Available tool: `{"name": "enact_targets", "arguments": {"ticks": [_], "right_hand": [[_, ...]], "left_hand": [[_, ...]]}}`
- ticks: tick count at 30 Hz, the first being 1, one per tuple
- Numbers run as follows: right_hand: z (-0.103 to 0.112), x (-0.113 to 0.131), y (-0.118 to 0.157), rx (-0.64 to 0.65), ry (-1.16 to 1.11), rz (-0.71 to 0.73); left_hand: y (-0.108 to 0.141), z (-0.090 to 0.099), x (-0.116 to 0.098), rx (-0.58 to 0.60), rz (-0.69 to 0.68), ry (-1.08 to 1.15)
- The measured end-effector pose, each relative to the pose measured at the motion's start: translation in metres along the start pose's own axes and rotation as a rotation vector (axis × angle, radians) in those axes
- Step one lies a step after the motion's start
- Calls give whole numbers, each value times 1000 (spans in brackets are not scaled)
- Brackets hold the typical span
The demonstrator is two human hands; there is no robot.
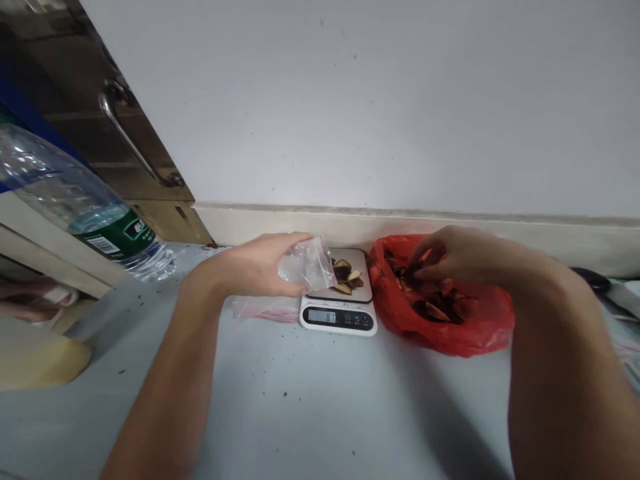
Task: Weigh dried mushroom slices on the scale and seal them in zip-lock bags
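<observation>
Right hand (450,257) in red bag (480,333) | left hand (255,267) holds pouch (307,267) | scale (340,313) reads 87

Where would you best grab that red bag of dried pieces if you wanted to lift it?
Probably by the gathered rim of the red bag at its open mouth, coming from above. It lies slumped and soft beside the scale, so pinching its side would likely spill the pieces. The right hand is already in the mouth.
</observation>
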State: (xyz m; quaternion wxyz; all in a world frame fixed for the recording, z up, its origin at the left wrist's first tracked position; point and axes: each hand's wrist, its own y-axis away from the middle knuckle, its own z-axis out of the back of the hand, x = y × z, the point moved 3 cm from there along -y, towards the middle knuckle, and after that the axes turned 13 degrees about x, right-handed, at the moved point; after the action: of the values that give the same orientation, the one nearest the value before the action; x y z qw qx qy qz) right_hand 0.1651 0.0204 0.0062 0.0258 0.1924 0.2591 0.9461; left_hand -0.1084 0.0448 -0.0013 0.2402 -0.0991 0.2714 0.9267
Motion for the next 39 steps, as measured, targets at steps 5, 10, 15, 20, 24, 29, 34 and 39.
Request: {"name": "enact_targets", "arguments": {"ticks": [5, 10, 15, 20, 24, 29, 34, 39], "right_hand": [[2, -3, -3, -49, 10, 48], [6, 1, -6, -184, -91, 204], [-7, 30, -15, -169, -210, 331], [-30, 52, -33, -102, -319, 348], [-38, 54, -40, -54, -323, 370], [-28, 45, -32, -89, -291, 400], [-14, 38, -22, -150, -202, 329], [-6, 30, -14, -180, -61, 234]], "left_hand": [[0, 0, -1, 6, -15, 0], [1, 1, 0, -3, -10, -1], [-1, 0, 4, 4, 5, -15], [-1, -1, 6, 0, -5, -19], [-1, 0, 4, 17, 23, -11], [0, 0, 4, 9, 18, -6], [1, 1, 4, 12, 18, -15], [2, 2, 5, 40, 62, 2]]}}
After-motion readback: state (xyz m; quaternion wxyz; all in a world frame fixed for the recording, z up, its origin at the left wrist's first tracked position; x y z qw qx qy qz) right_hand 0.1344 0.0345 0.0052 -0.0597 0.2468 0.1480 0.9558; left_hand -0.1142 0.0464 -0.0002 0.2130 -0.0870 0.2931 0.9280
